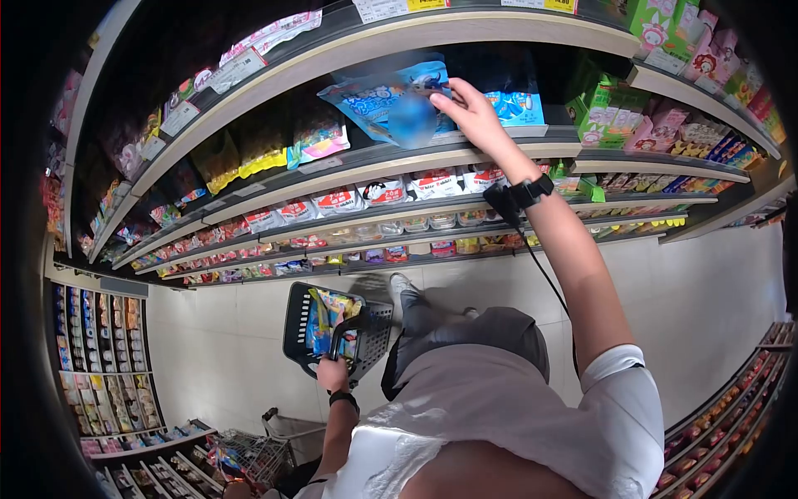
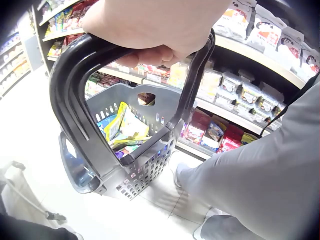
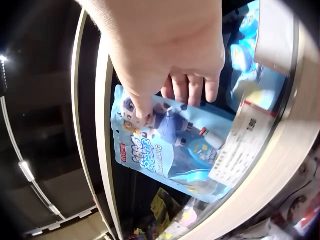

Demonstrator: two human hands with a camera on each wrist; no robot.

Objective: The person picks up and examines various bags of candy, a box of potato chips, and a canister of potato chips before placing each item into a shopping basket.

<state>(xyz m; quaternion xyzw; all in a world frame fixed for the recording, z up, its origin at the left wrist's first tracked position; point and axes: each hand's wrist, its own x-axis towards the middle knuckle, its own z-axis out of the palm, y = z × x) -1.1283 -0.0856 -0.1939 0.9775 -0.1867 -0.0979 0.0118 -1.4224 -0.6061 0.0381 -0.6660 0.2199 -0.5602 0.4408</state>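
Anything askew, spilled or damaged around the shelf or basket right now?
The blue bag tilts at its shelf, likely because the right hand is pinching it. Packets in the basket lie jumbled; no spill or tear shows.

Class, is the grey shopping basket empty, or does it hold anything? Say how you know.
Not empty: inside the basket, below its handle, lie several packets, some yellow, some blue.

White short-sleeved top (image 1: 490, 391) worn, sleeve (image 1: 622, 389) ended above elbow. Legs covered by plain grey trousers (image 1: 517, 333); pale shoe (image 1: 404, 287) worn. Right wrist circled by black strap (image 1: 532, 191), small black block (image 1: 500, 202) mounted beside, thin black cable (image 1: 546, 273) attached. Left wrist ringed by black band (image 1: 344, 400).
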